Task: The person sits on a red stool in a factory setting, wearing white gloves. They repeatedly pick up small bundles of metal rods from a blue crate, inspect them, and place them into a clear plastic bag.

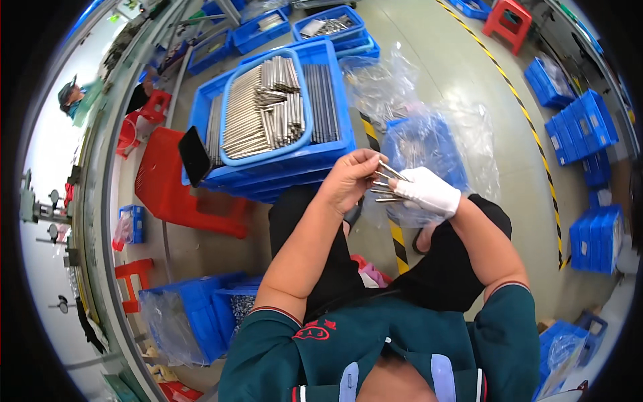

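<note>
My left hand (350, 177), bare, pinches a few thin metal rods (387, 182) at their ends. My right hand (429, 192), in a white glove, grips the same bunch of rods from the other side. Both hands meet above my lap, just in front of a blue bin lined with clear plastic (429, 144). To the left stands a stack of blue crates (274, 171); its top holds a blue tray (228, 110) full of several shiny metal rods (264, 107).
A red plastic stool (184, 191) stands left of the stack, with a dark phone (194, 155) leaning on the crates. More blue crates (579, 127) line the right side and the lower left (201, 308). Yellow-black floor tape (529, 127) runs diagonally. Another person (70, 97) sits far left.
</note>
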`<action>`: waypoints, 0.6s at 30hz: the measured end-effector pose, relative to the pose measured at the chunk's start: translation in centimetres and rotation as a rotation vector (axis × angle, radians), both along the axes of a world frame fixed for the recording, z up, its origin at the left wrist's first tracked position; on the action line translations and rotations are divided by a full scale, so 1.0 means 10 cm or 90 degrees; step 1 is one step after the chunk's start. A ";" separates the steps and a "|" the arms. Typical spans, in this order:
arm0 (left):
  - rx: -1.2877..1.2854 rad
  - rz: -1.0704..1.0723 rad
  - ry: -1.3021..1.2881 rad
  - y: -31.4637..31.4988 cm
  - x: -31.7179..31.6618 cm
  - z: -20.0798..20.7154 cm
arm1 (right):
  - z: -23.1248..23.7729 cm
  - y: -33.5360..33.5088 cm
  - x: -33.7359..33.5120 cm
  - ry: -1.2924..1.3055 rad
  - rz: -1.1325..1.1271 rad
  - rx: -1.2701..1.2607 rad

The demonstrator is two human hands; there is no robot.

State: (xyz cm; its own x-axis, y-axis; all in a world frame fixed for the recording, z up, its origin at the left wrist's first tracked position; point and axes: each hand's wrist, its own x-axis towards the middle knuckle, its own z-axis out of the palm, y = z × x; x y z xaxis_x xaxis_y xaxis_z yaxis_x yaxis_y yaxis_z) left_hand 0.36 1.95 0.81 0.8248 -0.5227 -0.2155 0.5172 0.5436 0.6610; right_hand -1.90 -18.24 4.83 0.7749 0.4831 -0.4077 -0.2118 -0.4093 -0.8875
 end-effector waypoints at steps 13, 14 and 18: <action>0.233 0.080 -0.173 -0.05 -0.05 0.15 | 0.04 -0.01 0.06 -0.011 0.023 -0.010; 0.273 0.096 -0.201 -0.05 -0.07 0.19 | 0.04 0.00 0.04 -0.017 0.028 -0.015; 0.382 0.179 -0.309 -0.04 -0.13 0.12 | 0.10 -0.01 0.05 -0.009 0.050 -0.023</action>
